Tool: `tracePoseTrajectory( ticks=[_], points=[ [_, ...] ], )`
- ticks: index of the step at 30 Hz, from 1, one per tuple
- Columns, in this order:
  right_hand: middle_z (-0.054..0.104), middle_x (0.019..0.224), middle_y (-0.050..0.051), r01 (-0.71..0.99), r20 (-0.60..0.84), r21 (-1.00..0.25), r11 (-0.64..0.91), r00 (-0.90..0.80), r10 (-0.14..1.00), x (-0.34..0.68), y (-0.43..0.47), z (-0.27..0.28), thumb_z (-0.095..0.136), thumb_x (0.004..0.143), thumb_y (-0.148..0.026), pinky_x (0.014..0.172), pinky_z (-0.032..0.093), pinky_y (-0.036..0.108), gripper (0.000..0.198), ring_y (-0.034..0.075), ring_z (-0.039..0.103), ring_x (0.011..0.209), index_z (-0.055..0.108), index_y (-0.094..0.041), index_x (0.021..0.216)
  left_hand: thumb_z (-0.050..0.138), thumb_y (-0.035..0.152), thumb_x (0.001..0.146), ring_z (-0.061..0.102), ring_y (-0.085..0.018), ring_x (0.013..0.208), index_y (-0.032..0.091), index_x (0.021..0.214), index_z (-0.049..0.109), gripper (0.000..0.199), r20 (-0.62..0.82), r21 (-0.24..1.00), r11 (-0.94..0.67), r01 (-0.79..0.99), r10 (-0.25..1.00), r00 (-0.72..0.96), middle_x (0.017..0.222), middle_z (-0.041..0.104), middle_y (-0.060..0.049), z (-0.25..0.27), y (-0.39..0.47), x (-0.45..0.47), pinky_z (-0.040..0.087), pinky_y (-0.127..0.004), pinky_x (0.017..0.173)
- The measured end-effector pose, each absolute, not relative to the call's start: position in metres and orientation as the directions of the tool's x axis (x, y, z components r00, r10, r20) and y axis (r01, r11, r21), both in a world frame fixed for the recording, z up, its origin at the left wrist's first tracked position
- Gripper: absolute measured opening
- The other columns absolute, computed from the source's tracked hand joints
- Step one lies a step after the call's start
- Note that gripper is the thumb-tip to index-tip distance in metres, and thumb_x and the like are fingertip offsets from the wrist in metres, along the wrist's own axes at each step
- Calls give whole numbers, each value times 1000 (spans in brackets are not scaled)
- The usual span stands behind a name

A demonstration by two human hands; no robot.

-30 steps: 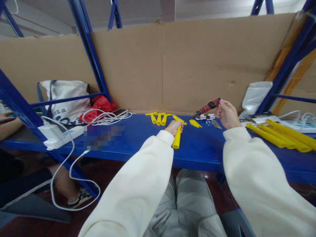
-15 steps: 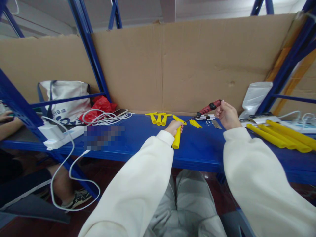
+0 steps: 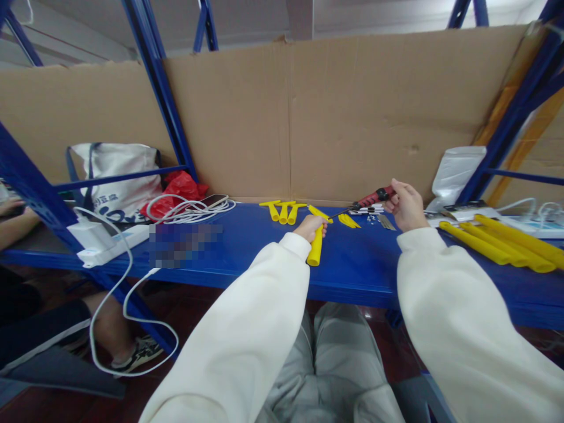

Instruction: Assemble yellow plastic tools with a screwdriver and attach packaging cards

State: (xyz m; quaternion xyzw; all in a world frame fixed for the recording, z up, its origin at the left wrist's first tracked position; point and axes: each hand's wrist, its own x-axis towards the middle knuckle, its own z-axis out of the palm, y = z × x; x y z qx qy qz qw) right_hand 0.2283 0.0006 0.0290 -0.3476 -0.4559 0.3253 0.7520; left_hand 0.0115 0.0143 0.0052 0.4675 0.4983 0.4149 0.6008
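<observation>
Red-and-black, the screwdriver [image 3: 371, 200] slopes less steeply than before, its handle pinched by the right hand [image 3: 408, 205], right of the yellow tube [image 3: 314, 252] that the left hand [image 3: 312, 227] grips.

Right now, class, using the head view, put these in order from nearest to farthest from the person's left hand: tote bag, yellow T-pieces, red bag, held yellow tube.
From the left hand:
1. Yellow tube, in its grip.
2. Yellow T-pieces, to its left and farther back.
3. Red bag, well to the left.
4. Tote bag, farthest left.
</observation>
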Motion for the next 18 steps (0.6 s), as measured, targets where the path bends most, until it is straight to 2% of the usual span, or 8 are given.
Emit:
tracePoseTrajectory(
  ticks=[4,9,18],
  points=[
    [36,41,-9,-174,465,-822,542,344,816,227,-2,31,74,73,-44,32,29,18,31,6,33,34,53,-21,71,56,-1,80,37,-6,39,15,63,49,25,-225,971,234,-41,962,156,48,44,4,6,15,11,30,-20,41],
    [46,49,-7,-182,454,-830,527,328,828,225,-3,34,72,77,-37,34,33,17,29,7,42,38,49,-21,69,49,-1,83,38,-8,40,14,66,51,23,-201,979,203,1,967,159,46,42,4,6,16,12,33,-21,43],
    [36,43,-10,-177,453,-821,542,374,809,229,2,28,79,65,-47,31,28,18,47,6,34,35,39,-23,64,47,-1,84,37,-6,37,14,67,51,23,-203,979,206,-3,965,164,44,42,4,7,12,12,32,-19,39]
  ],
)
